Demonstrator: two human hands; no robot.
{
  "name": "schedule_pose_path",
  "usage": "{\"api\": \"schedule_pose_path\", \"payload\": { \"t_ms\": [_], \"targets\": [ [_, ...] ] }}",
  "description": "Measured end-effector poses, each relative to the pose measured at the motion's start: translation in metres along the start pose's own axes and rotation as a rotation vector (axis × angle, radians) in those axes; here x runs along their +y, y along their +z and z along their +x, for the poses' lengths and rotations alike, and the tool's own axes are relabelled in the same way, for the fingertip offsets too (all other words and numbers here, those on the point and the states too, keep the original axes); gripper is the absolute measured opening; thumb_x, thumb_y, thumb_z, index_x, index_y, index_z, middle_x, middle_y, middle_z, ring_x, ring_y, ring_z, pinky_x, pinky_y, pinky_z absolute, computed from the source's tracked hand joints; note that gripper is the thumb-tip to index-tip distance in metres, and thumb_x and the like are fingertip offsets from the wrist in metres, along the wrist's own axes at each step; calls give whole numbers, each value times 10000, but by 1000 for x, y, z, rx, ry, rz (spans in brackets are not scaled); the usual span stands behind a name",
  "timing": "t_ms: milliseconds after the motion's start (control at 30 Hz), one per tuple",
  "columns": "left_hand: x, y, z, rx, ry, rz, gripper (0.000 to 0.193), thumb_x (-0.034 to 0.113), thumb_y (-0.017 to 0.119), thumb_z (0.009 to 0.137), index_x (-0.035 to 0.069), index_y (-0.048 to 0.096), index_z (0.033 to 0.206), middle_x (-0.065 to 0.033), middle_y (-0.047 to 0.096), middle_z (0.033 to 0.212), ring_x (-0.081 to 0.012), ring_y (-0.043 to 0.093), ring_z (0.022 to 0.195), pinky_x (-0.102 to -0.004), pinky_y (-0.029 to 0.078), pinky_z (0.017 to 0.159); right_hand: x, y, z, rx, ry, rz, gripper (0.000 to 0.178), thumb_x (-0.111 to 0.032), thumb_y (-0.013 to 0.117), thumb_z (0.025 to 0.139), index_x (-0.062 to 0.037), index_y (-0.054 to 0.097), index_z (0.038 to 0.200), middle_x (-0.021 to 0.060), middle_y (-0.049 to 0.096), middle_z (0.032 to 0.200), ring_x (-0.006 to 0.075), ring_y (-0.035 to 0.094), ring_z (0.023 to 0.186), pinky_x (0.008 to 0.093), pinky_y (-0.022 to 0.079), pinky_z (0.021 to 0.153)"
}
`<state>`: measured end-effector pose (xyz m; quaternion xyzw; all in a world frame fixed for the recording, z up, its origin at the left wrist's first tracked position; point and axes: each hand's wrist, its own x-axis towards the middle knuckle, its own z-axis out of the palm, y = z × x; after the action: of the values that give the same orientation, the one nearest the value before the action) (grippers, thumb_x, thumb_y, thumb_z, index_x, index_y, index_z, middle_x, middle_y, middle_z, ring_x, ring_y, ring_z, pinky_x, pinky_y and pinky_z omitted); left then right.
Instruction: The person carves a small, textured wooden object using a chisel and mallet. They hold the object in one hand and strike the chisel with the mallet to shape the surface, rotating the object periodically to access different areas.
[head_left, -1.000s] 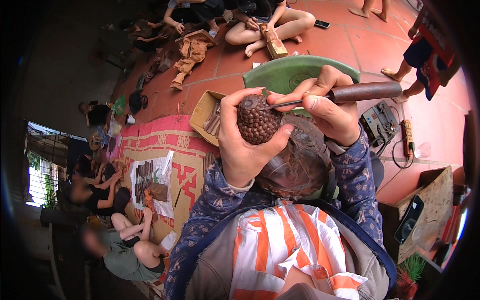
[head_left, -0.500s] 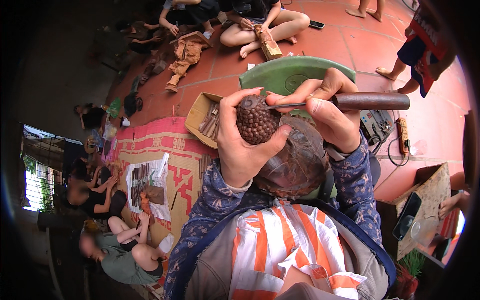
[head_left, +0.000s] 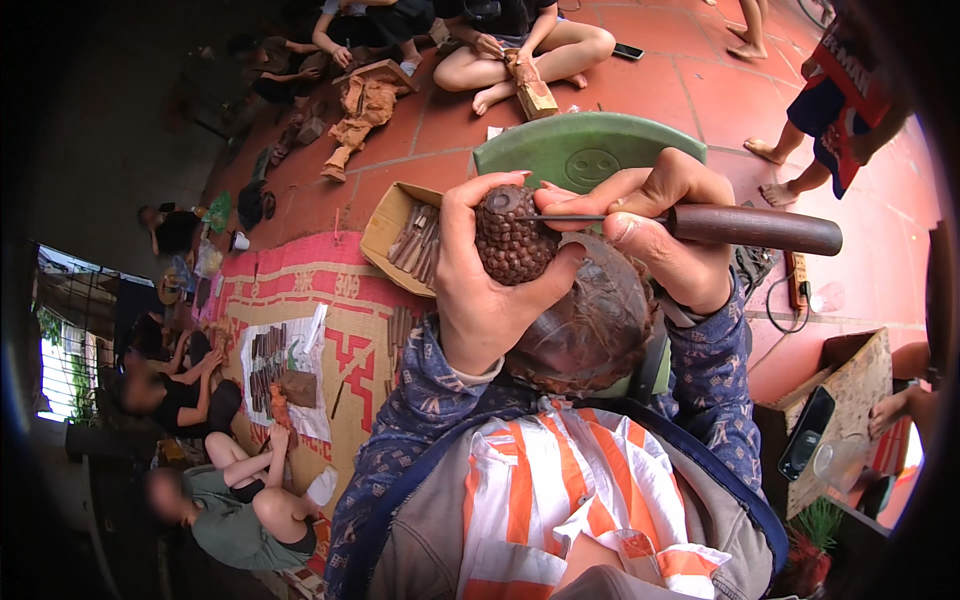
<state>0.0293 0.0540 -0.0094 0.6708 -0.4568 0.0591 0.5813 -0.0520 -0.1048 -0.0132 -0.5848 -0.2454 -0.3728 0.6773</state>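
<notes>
My left hand (head_left: 480,305) wraps thumb and fingers around the knobby, rounded end of a dark brown wood carving (head_left: 512,245). This end is covered in small round bumps, with a smooth disc at its top. A larger smooth, glossy brown part (head_left: 590,315) lies below it, above my lap; whether the two are one piece I cannot tell. In my right hand (head_left: 665,230) is a carving chisel (head_left: 765,228), its dark wooden handle pointing right. Its thin metal shaft runs between my fingers, and the tip meets the bumps near the disc.
A green plastic chair (head_left: 500,155) stands just beyond my hands. Left of it, a cardboard box (head_left: 385,225) holds several tools; more lie on a white sheet (head_left: 318,400) on the patterned mat. A power strip (head_left: 797,280) lies right. Several people sit or stand around.
The chisel has shifted slightly, its handle now farther right and lower. My right hand has moved a little with it, while my left hand keeps its hold.
</notes>
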Motion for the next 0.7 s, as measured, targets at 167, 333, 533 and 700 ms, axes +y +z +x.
{"api": "schedule_pose_path", "payload": {
  "t_ms": [167, 333, 533, 700],
  "targets": [
    [1, 0, 0, -1, -10, 10, 615, 123, 836, 687, 25, 493, 1189, -110, 591, 1107, -204, 610, 986, -323, 486, 877, -6, 4, 0, 74, 72, 176, 194, 10, 609, 880, 12, 456, 761, 290, 668, 925, 352, 673, 980, 461, 528, 896],
    [4, -2, 1, -18, -12, 36, 619, 148, 837, 695, 24, 493, 1194, -111, 594, 1109, -206, 611, 981, -322, 487, 874, -1, 8, -4, 145, 50, 282, 175, 10, 588, 889, 17, 442, 792, 322, 648, 914, 385, 667, 972, 501, 524, 901],
    [-5, -1, 0, -11, 18, 8, 628, 155, 837, 697, 20, 486, 1201, -120, 595, 1116, -221, 618, 992, -329, 489, 875, -5, 10, -2, 128, 49, 135, 187, 0, 588, 901, 9, 437, 792, 308, 654, 923, 363, 670, 976, 459, 540, 876],
    [-3, 0, 1, -20, 35, 3, 638, 152, 838, 695, 19, 480, 1206, -125, 595, 1117, -227, 621, 994, -334, 492, 870, -9, 15, -2, 141, 12, 71, 197, -13, 606, 899, 5, 442, 791, 296, 662, 905, 344, 676, 973, 420, 549, 832]
  ]
}}
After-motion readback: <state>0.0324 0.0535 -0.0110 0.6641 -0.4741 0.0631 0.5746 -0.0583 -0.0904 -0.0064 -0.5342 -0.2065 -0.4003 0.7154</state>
